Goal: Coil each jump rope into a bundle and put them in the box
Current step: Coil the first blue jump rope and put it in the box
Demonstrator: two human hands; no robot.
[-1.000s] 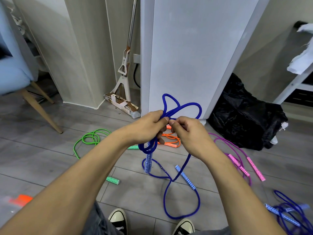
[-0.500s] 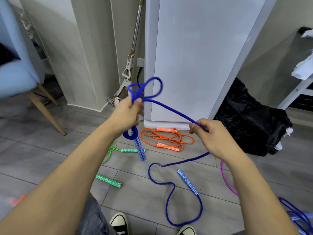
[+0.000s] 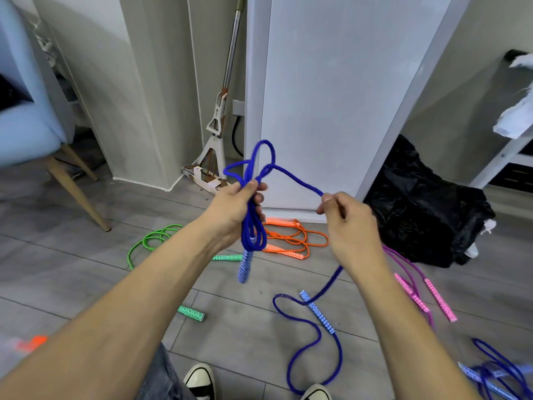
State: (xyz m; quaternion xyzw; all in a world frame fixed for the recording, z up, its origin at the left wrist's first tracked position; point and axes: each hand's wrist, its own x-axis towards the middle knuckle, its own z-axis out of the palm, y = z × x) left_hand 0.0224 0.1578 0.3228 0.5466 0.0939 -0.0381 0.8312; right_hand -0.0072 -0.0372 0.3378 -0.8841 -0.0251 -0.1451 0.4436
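Blue rope (image 3: 300,180) runs between both hands, held up in front of the person above a grey plank floor (image 3: 86,269). Left hand (image 3: 235,210), forearm reaching forward and up from the lower left, has its fingers curled round a bunch of loops: two small loops stand up above the fist, longer ones hang below it, and one patterned handle (image 3: 244,268) dangles from the bunch, clear of the floor. Right hand (image 3: 349,223), its back to the camera, pinches a single strand between thumb and forefinger, held apart from the left at about the same height. From that pinch the rope drops to the floor, snakes in loose curves near the person's shoes (image 3: 202,381), and ends at the second handle (image 3: 317,311), which lies flat.

Other ropes lie on the floor: orange rope (image 3: 291,239) just behind the left hand's bundle, green rope (image 3: 153,241) to the left with one handle well apart from its coil, pink rope (image 3: 415,287) to the right, and another blue one (image 3: 496,368) blurred at the lower right corner. Black bag (image 3: 427,206) slumps against the wall; a mop (image 3: 219,131) leans in the corner. I cannot see a box.
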